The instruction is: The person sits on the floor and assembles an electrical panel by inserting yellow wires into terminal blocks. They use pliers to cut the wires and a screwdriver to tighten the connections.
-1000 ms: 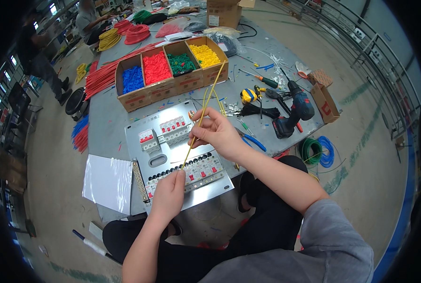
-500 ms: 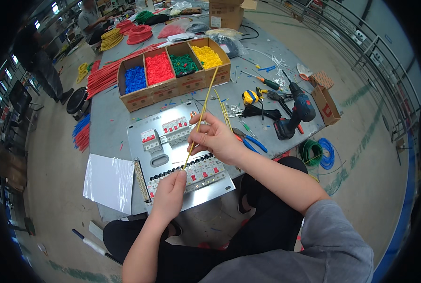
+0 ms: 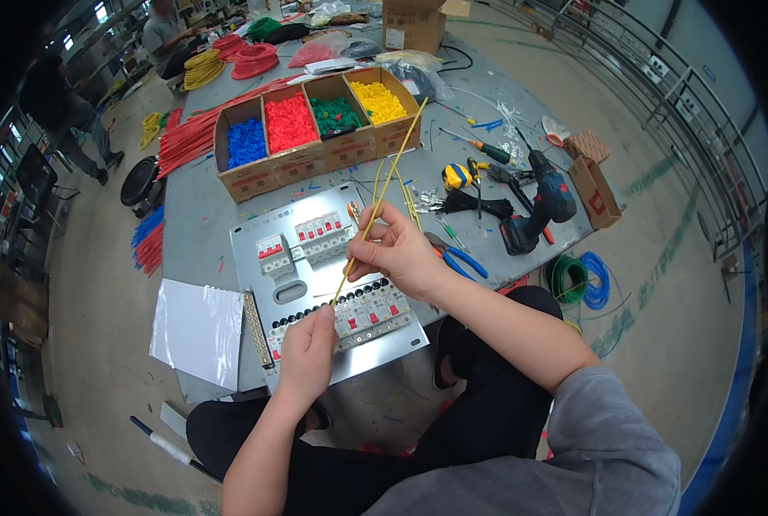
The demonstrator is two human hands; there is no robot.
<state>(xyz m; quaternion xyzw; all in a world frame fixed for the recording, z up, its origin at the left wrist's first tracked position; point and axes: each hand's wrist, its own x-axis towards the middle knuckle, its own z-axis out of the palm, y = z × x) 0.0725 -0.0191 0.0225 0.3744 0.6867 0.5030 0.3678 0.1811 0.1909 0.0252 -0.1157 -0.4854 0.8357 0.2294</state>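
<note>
A thin yellow wire [image 3: 403, 142] runs slantwise between my two hands. My left hand [image 3: 308, 348] pinches its lower end just over the bottom row of circuit breakers [image 3: 371, 316]. Higher up, my right hand [image 3: 393, 251] grips the same wire between thumb and fingers, its upper end rising past the divided box. Beneath both hands lies a metal mounting plate [image 3: 337, 199], carrying more breakers [image 3: 319, 230] with red switches and a brass terminal strip [image 3: 258, 331] along its left edge. My left fingertips hide part of the bottom row.
Behind the plate stands a cardboard box [image 3: 259, 183] of blue, red, green and yellow caps. Pliers [image 3: 461, 258], a cordless drill [image 3: 549, 202], a tape measure [image 3: 457, 177] and a screwdriver [image 3: 491, 152] lie at right. A plastic-covered white sheet [image 3: 196, 331] overhangs the left edge. Two people are at the far left.
The wire's upper end has swung to the right and upward. My right hand has shifted slightly right; my left hand has moved a little left. At far left, a person has changed stance.
</note>
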